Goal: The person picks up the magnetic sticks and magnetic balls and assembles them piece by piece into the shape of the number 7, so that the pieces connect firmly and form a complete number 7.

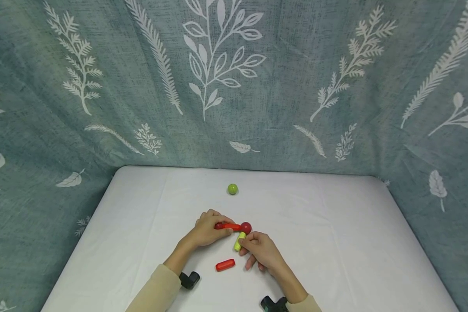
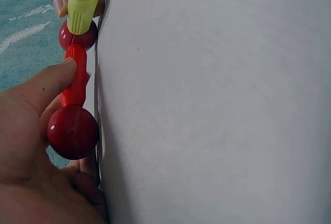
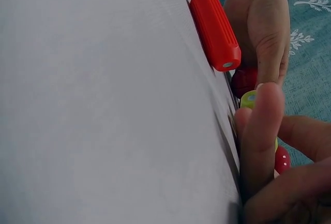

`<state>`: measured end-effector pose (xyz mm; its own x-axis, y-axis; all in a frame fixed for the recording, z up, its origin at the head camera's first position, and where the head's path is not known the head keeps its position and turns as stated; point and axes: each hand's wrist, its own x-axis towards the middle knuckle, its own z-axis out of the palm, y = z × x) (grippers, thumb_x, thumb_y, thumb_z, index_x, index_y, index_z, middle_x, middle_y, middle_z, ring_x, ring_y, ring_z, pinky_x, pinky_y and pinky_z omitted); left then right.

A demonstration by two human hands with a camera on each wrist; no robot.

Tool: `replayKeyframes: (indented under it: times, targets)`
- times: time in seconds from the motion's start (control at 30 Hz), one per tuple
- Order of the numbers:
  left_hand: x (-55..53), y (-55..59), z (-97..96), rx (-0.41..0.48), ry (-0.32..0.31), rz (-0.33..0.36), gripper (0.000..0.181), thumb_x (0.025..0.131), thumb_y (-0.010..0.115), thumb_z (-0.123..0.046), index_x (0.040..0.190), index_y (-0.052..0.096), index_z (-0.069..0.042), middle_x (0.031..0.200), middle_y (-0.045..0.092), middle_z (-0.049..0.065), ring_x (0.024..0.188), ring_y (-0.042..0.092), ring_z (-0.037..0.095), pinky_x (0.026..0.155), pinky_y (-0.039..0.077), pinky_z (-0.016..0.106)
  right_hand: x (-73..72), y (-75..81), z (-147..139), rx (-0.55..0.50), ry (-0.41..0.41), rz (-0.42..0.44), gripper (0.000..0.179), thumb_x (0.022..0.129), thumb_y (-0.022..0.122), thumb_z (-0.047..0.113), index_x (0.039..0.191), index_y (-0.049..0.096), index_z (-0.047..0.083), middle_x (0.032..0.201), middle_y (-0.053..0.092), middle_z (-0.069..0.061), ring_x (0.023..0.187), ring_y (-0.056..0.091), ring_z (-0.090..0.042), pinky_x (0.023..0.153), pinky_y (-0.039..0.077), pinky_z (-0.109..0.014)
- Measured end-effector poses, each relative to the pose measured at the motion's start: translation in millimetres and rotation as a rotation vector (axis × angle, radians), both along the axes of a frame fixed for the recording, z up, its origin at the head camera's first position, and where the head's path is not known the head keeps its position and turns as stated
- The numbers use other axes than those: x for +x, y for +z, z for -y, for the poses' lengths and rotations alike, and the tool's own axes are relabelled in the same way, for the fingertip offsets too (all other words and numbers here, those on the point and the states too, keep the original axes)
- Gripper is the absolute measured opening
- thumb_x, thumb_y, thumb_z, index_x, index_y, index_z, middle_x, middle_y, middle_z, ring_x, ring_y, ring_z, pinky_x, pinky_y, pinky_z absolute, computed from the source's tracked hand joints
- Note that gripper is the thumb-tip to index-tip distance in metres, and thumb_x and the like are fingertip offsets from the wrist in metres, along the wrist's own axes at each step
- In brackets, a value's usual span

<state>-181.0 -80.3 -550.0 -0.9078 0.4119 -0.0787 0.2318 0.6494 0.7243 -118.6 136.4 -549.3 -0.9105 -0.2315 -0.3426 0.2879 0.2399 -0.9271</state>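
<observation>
A red rod (image 1: pixel 228 226) with dark red balls (image 1: pixel 245 227) at its ends lay mid-table, gripped by the left hand (image 1: pixel 207 229). The right hand (image 1: pixel 262 252) pinched a yellow-green rod (image 1: pixel 239 241) against one ball. A loose red rod (image 1: pixel 225 264) lay just nearer the person on the white table (image 1: pixel 335 242), a green ball (image 1: pixel 232 189) well beyond.

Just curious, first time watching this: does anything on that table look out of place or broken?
Nothing looks broken or spilled. The green ball lies alone, apart from the pieces at the hands, and a red rod lies loose.
</observation>
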Motion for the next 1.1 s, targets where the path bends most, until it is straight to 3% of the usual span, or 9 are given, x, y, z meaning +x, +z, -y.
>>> replayKeyframes:
  times: [0.63, 0.73, 0.87, 1.0, 1.1]
  targets:
    - [0.3, 1.2, 0.6, 0.010, 0.000, -0.005, 0.022, 0.090, 0.074, -0.042, 0.110, 0.076, -0.032, 0.107, 0.052, -0.002, 0.101, 0.044, 0.021, 0.077, 0.038, 0.040, -0.2, 0.7, 1, -0.012, 0.001, 0.009, 0.030, 0.099, 0.064, 0.031, 0.098, 0.061, 0.001, 0.083, 0.070, -0.011, 0.048, 0.065, -0.019, 0.032, 0.032, -0.020]
    - [-0.7, 1.7, 0.4, 0.012, -0.011, -0.008, 0.026, 0.090, 0.074, -0.041, 0.115, 0.074, -0.031, 0.107, 0.053, -0.002, 0.101, 0.044, 0.020, 0.077, 0.038, 0.040, -0.5, 0.7, 0, -0.007, 0.002, 0.002, 0.030, 0.099, 0.064, 0.031, 0.098, 0.061, 0.001, 0.083, 0.070, -0.011, 0.048, 0.065, -0.019, 0.032, 0.032, -0.020]
    - [-0.7, 7.1, 2.7, 0.032, -0.021, 0.022, 0.045, 0.090, 0.074, -0.040, 0.132, 0.065, -0.026, 0.112, 0.054, 0.003, 0.103, 0.048, 0.020, 0.082, 0.042, 0.042, -0.4, 0.6, 0, 0.001, -0.001, -0.007, 0.030, 0.099, 0.064, 0.031, 0.098, 0.061, 0.001, 0.082, 0.070, -0.011, 0.048, 0.065, -0.020, 0.032, 0.032, -0.020]
    - [7.5, 16.2, 9.1, 0.036, 0.029, 0.022, 0.063, 0.089, 0.075, -0.040, 0.145, 0.051, -0.024, 0.124, 0.051, 0.010, 0.112, 0.050, 0.024, 0.090, 0.047, 0.048, 0.0, -0.8, 0, 0.002, -0.001, -0.005, 0.031, 0.099, 0.065, 0.032, 0.098, 0.061, 0.001, 0.082, 0.070, -0.011, 0.047, 0.065, -0.019, 0.033, 0.032, -0.020]
    - [20.7, 23.6, 15.1, 0.010, 0.081, -0.067, 0.066, 0.089, 0.076, -0.040, 0.147, 0.049, -0.025, 0.132, 0.046, 0.011, 0.119, 0.046, 0.027, 0.093, 0.046, 0.051, 0.5, -1.2, 0, 0.004, -0.002, -0.006, 0.032, 0.098, 0.065, 0.033, 0.098, 0.062, 0.001, 0.082, 0.070, -0.011, 0.046, 0.064, -0.019, 0.033, 0.032, -0.019]
